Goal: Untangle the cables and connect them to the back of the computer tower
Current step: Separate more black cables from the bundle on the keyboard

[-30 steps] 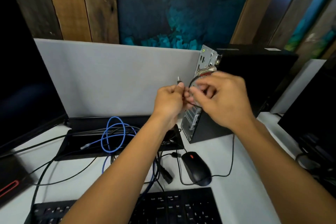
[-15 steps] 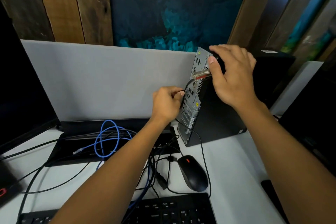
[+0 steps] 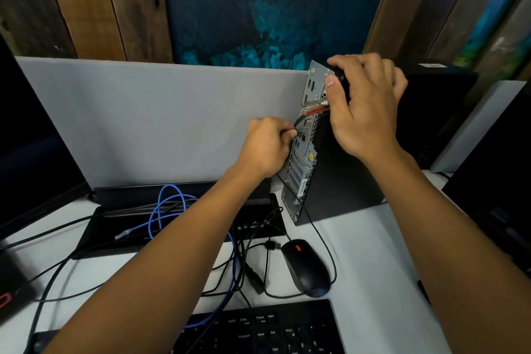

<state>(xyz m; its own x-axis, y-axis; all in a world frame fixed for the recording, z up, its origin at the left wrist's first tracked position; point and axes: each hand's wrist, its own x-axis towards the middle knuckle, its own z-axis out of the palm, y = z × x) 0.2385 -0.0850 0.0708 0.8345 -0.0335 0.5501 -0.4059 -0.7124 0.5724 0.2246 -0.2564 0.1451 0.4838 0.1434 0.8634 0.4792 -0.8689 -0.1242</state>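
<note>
The tower [image 3: 342,178] is black and stands upright near the desk's [image 3: 373,256] back edge, right of centre. Its silver rear panel [image 3: 301,169], perforated and lined with ports, faces left. A thin black cable [image 3: 323,238] runs from the ports down the panel to the desk. A blue cable [image 3: 163,207] lies looped left of the tower, tangled with several black cables [image 3: 253,241] toward the front edge.

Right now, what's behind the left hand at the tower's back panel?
The left hand pinches a black cable against the tower rear panel's ports. Drive-bay grilles show below. The plug tip and its exact port are covered by the fingers.
</note>
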